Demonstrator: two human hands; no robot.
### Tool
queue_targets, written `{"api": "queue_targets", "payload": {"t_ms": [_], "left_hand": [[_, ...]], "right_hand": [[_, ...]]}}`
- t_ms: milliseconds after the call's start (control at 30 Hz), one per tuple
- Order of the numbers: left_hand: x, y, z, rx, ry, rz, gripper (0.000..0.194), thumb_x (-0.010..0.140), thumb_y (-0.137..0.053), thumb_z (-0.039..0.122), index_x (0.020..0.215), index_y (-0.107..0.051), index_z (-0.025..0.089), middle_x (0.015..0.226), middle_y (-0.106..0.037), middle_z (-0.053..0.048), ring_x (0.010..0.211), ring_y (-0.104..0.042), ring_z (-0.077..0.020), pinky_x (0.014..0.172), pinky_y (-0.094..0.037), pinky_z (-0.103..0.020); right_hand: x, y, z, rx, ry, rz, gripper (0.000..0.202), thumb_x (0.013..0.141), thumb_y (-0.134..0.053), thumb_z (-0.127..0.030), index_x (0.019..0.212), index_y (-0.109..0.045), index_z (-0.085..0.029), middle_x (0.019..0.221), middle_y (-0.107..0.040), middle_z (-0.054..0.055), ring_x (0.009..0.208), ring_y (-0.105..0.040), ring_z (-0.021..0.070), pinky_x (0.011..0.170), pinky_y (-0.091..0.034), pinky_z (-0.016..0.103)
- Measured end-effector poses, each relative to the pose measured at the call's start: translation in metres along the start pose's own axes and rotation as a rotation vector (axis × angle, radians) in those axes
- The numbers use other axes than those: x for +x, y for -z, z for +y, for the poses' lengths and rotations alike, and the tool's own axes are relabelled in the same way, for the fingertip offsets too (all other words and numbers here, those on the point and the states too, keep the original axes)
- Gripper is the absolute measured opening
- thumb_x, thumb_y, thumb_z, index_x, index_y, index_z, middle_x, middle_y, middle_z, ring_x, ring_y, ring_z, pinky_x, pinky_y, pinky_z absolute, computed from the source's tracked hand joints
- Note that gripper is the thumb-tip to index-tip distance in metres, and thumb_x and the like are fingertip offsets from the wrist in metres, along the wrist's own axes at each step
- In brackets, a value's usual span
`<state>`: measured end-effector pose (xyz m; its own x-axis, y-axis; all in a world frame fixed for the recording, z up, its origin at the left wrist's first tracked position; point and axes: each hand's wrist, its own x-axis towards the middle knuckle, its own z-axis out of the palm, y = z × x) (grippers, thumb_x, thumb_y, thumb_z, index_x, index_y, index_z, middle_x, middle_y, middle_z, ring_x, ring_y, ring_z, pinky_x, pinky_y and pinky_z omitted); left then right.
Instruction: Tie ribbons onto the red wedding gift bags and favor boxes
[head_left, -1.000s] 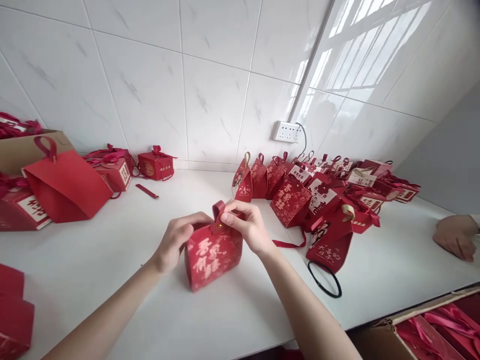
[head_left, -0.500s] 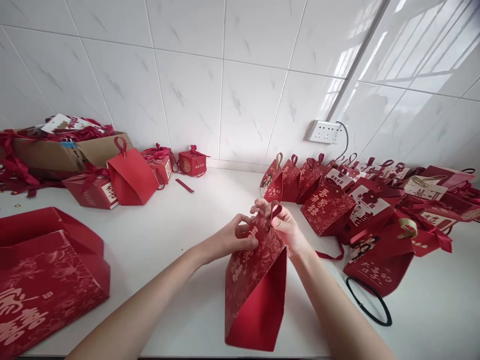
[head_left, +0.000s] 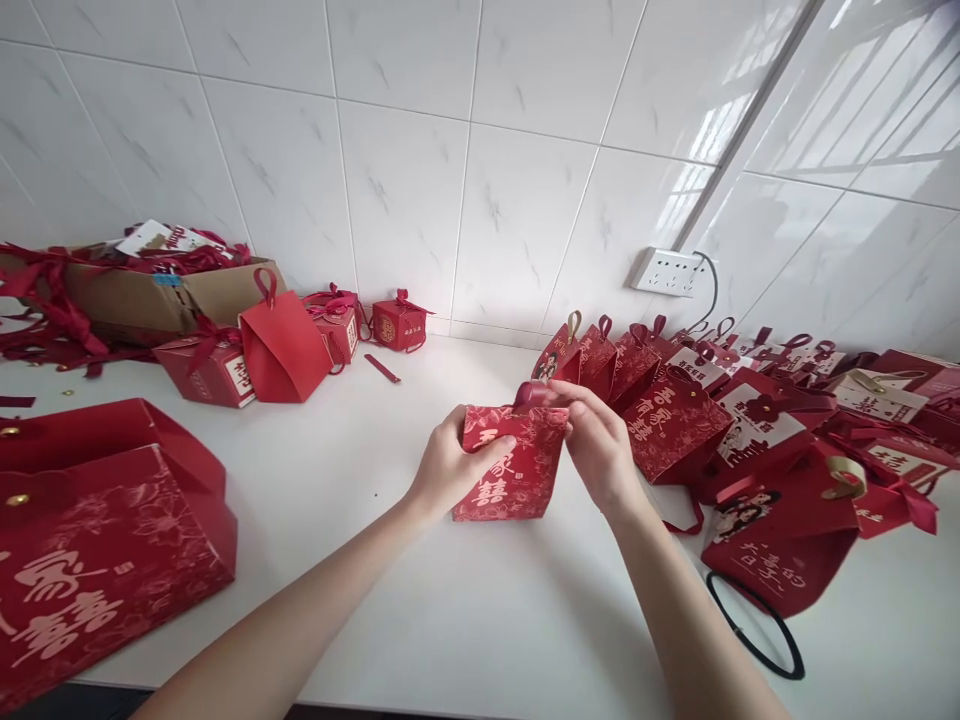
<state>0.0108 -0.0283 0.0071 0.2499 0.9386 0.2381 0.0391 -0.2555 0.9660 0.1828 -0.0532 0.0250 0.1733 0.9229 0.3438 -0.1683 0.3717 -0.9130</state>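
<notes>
Holding a floral-printed red gift box [head_left: 517, 490] upright above the white table [head_left: 420, 610], two-handed.
Pinching its left edge between thumb and fingers of the left hand [head_left: 446, 475]; curling the right hand [head_left: 606, 460] at its upper right corner beside the loop handle [head_left: 530, 396], firm pinch impossible to tell. Flanked left by a larger gift box [head_left: 169, 550], flaps apart, contents hidden; right by clustered gift boxes [head_left: 679, 425]; backed far left by a cardboard box [head_left: 225, 300] full of red ribbons [head_left: 196, 262] and white tags [head_left: 146, 238].
</notes>
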Motion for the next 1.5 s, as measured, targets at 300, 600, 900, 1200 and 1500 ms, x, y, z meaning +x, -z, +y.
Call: {"api": "queue_targets", "payload": {"t_ms": [300,600,900,1200,1500], "left_hand": [[-0.002,0.002,0.005,0.028,-0.309,0.025,0.012,0.078,-0.064,0.031,0.076,-0.063,0.019,0.076,-0.068,0.0,0.074,-0.064,-0.0132,0.07,-0.051,-0.022],[-0.001,0.004,0.003,0.044,-0.308,0.081,0.008,0.079,-0.063,0.027,0.077,-0.063,0.02,0.075,-0.067,0.002,0.071,-0.063,-0.0103,0.067,-0.05,-0.018],[0.001,0.003,0.002,0.038,-0.305,0.086,0.008,0.077,-0.064,0.027,0.074,-0.061,0.02,0.073,-0.066,0.002,0.07,-0.062,-0.0115,0.067,-0.051,-0.02],[0.0,0.003,0.003,0.038,-0.302,0.087,0.01,0.078,-0.063,0.028,0.074,-0.06,0.019,0.074,-0.067,0.0,0.071,-0.063,-0.0133,0.068,-0.051,-0.023],[0.0,0.003,0.0,0.05,-0.291,0.083,0.012,0.079,-0.062,0.031,0.076,-0.059,0.019,0.074,-0.066,0.0,0.07,-0.062,-0.0136,0.067,-0.051,-0.024]], "right_hand": [[-0.012,-0.018,0.0,-0.388,0.178,-0.034,0.011,0.081,-0.065,-0.032,0.077,-0.067,-0.022,0.076,-0.068,0.0,0.07,-0.06,0.0134,0.065,-0.047,0.025],[-0.014,-0.017,0.0,-0.33,0.067,-0.133,0.011,0.082,-0.064,-0.032,0.086,-0.068,-0.023,0.086,-0.067,0.001,0.078,-0.06,0.0138,0.067,-0.047,0.024],[-0.015,-0.02,0.003,-0.456,0.098,-0.11,0.015,0.085,-0.059,-0.035,0.084,-0.066,-0.021,0.082,-0.066,0.0,0.074,-0.059,0.0132,0.067,-0.046,0.023],[-0.016,-0.019,0.0,-0.415,0.069,-0.17,0.013,0.084,-0.059,-0.032,0.087,-0.064,-0.02,0.083,-0.065,0.001,0.072,-0.059,0.0139,0.064,-0.047,0.024],[-0.016,-0.021,0.0,-0.46,0.083,-0.159,0.013,0.085,-0.057,-0.032,0.087,-0.061,-0.02,0.081,-0.064,0.002,0.071,-0.059,0.0148,0.063,-0.047,0.025]]}}
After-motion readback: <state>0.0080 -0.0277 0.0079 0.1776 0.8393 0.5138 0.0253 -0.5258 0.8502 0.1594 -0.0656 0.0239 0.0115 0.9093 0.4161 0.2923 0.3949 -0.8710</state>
